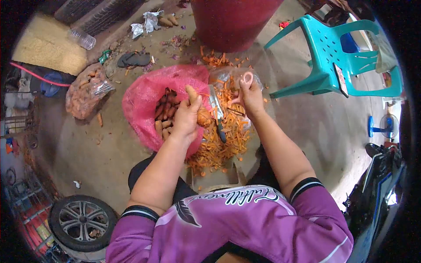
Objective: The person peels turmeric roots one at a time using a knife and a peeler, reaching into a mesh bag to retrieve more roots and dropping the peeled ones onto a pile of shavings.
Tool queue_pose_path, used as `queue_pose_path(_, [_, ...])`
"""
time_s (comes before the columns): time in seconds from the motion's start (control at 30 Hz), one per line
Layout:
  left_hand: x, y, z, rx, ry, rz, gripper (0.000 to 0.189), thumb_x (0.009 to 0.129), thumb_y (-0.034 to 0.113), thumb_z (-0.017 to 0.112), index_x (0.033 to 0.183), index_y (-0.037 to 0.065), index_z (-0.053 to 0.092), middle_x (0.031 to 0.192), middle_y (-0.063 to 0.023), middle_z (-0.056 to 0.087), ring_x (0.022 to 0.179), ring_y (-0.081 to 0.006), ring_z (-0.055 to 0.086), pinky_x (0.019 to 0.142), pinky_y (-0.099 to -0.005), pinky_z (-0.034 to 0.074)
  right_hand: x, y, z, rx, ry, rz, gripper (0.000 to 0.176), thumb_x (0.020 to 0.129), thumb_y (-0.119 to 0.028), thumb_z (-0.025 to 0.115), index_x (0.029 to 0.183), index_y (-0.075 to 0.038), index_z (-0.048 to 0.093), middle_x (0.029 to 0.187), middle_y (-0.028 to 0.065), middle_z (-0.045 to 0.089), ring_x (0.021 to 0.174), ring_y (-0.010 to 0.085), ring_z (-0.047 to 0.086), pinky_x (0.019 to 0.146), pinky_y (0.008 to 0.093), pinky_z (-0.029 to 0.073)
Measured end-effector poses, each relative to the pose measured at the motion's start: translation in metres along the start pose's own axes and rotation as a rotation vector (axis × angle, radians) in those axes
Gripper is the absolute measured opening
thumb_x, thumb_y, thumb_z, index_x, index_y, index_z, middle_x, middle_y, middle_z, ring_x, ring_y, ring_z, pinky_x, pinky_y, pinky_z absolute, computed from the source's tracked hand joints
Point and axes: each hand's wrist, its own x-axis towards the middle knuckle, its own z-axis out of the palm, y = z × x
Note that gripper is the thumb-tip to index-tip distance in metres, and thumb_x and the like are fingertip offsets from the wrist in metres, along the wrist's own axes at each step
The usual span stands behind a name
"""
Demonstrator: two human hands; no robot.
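Note:
My left hand (187, 116) is closed around a tan-orange root (191, 91), which looks like a carrot, over the right edge of a pink mesh sack (140, 103). Several reddish-brown roots (165, 105) lie in the sack. An orange lump (204, 117) shows just right of the hand. My right hand (251, 97) grips a pink tool (247, 78) with a loop-shaped end, apparently a peeler; its blade cannot be made out. Between and below the hands spreads a heap of orange peelings (226, 147). A knife (221, 131) with a dark handle rests on it.
A large red tub (234, 22) stands ahead, and a teal plastic chair (324, 57) holds a phone (340, 79) at right. To the left are a plastic bag of roots (87, 90), a dark sandal (133, 59) and a wheel (83, 222). A motorcycle (377, 188) stands at lower right.

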Motion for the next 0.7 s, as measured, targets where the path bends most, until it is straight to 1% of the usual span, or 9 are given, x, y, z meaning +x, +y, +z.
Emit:
queue_pose_path(0.03, [-0.001,0.002,-0.003,-0.018,0.019,-0.009,0.031,0.08,0.03,0.057,0.094,0.006,0.045,0.082,-0.0018,0.049,0.074,-0.0115,0.049,0.065,-0.0262,0.042,0.01,0.019,-0.011,-0.116,0.031,0.056,0.023,0.084,-0.018,0.049,0.096,0.0,0.042,0.07,0.0083,0.047,0.058,0.0178,0.052,0.043,0.0313,0.047])
queue_pose_path(0.13, [-0.002,0.006,-0.018,-0.079,0.061,-0.042,0.029,0.082,0.032,0.053,0.095,0.007,0.045,0.08,0.0,0.048,0.075,-0.0102,0.047,0.068,-0.0249,0.04,0.031,0.069,-0.036,-0.201,0.152,0.227,0.032,0.08,-0.024,0.053,0.097,0.002,0.044,0.073,0.0117,0.05,0.059,0.0218,0.054,0.05,0.0372,0.048])
queue_pose_path(0.23, [0.005,0.004,-0.036,-0.133,0.083,-0.056,0.028,0.084,0.03,0.049,0.1,0.007,0.044,0.088,0.0011,0.047,0.082,-0.0103,0.047,0.075,-0.0261,0.039,0.067,0.132,-0.063,-0.938,0.356,-0.131,0.044,0.074,-0.033,0.058,0.096,0.004,0.046,0.082,0.0199,0.054,0.067,0.0313,0.056,0.063,0.0416,0.046])
queue_pose_path(0.33, [0.006,0.006,-0.048,-0.188,0.081,-0.072,0.024,0.085,0.028,0.049,0.099,0.009,0.044,0.09,0.0007,0.047,0.085,-0.0116,0.048,0.076,-0.0294,0.041,0.065,0.192,-0.062,-1.396,0.404,-0.403,0.048,0.069,-0.036,0.06,0.094,0.003,0.048,0.091,0.0266,0.053,0.081,0.039,0.054,0.074,0.0416,0.042])
queue_pose_path(0.4, [0.0,0.013,-0.049,-0.294,0.099,-0.104,0.019,0.083,0.029,0.051,0.087,0.011,0.047,0.083,-0.0016,0.05,0.077,-0.014,0.052,0.069,-0.032,0.046,0.043,0.213,-0.048,-1.268,-0.024,0.036,0.045,0.069,-0.029,0.058,0.1,0.001,0.045,0.093,0.0277,0.052,0.089,0.041,0.051,0.074,0.0427,0.042])
queue_pose_path(0.43, [-0.002,0.016,-0.049,-0.295,0.11,-0.11,0.019,0.083,0.029,0.051,0.087,0.011,0.047,0.083,-0.0014,0.05,0.077,-0.0143,0.052,0.068,-0.0319,0.046,0.025,0.202,-0.03,-1.434,-0.237,0.116,0.043,0.073,-0.022,0.049,0.108,0.002,0.039,0.1,0.0275,0.049,0.092,0.0402,0.05,0.077,0.0442,0.041])
queue_pose_path(0.5, [-0.004,0.018,-0.051,-0.297,0.132,-0.122,0.018,0.083,0.029,0.051,0.086,0.011,0.047,0.083,-0.0011,0.05,0.078,-0.0148,0.053,0.068,-0.0318,0.046,0.01,0.204,-0.015,-1.545,-0.412,0.221,0.039,0.078,-0.013,0.039,0.114,0.001,0.032,0.105,0.0272,0.047,0.093,0.0394,0.051,0.078,0.046,0.041])
queue_pose_path(0.57, [-0.004,0.014,-0.059,-0.27,0.135,-0.127,0.019,0.083,0.029,0.051,0.086,0.011,0.047,0.081,-0.0005,0.05,0.077,-0.0146,0.053,0.067,-0.0317,0.046,0.013,0.235,-0.022,-1.449,-0.313,0.275,0.034,0.08,-0.01,0.036,0.113,-0.003,0.031,0.102,0.0269,0.048,0.09,0.0393,0.052,0.075,0.0465,0.042])
queue_pose_path(0.7, [-0.01,0.024,-0.051,-0.259,0.13,-0.146,0.019,0.082,0.029,0.053,0.086,0.011,0.047,0.078,0.0003,0.05,0.073,-0.0132,0.052,0.064,-0.0302,0.046,0.017,0.226,-0.023,-1.442,-0.32,0.295,0.029,0.081,-0.011,0.035,0.109,-0.005,0.033,0.094,0.026,0.053,0.087,0.039,0.054,0.073,0.0456,0.043])
